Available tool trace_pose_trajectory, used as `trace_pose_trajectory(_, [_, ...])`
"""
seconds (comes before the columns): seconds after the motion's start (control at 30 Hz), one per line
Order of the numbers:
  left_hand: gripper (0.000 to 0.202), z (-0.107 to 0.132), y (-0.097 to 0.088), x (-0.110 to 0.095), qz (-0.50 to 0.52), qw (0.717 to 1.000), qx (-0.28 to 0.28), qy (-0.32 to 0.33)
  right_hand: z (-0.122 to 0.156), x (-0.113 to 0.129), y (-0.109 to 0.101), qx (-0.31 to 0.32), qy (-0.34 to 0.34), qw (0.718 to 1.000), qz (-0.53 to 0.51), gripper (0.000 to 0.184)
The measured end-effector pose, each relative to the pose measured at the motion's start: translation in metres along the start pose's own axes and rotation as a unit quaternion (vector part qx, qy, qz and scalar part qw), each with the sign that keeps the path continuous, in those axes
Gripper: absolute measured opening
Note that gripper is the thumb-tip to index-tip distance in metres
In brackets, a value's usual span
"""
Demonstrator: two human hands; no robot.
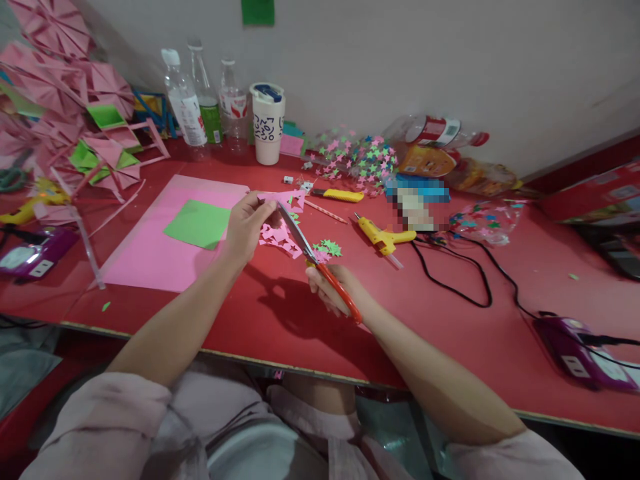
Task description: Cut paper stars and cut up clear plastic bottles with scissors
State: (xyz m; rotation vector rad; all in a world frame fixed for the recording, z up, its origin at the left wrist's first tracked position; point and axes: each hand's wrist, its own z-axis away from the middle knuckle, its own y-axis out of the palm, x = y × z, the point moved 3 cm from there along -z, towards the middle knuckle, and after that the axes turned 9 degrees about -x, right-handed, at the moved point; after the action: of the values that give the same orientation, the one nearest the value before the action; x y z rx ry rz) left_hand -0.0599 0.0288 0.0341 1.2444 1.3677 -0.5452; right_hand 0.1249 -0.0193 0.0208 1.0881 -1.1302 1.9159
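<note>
My right hand (336,290) is closed round the red handle of a pair of scissors (330,280), whose blades point up and left. Pinched in my left hand (247,223) is a piece of pink paper (293,199), and the scissor tips reach it near the fingers. Below the blades lie pink paper scraps (279,239) and a small heap of green paper stars (329,248). Left of my hands, a green paper square (197,223) rests on a large pink sheet (140,250).
A yellow glue gun (384,235) with a black cord lies right of my hands. Behind are a yellow utility knife (337,195), a white cup (267,127), plastic bottles (186,107) and a bag of stars (355,160). Folded pink paper shapes (65,87) pile up at left.
</note>
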Motion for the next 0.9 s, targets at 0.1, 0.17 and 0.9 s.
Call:
trace_pose_trajectory(0.1, [0.007, 0.0, -0.001, 0.0, 0.008, 1.0, 0.003, -0.004, -0.001, 0.0, 0.0, -0.003, 0.0, 1.0, 0.001, 0.046])
trace_pose_trajectory(0.17, [0.006, 0.0, -0.001, 0.001, 0.017, 1.0, 0.007, -0.01, -0.001, 0.001, 0.0, -0.003, -0.006, 1.0, 0.004, 0.046])
trace_pose_trajectory(0.9, [0.013, 0.007, 0.005, 0.012, 0.044, 0.996, 0.068, -0.026, 0.002, -0.002, 0.006, -0.001, -0.015, 1.0, -0.024, 0.042])
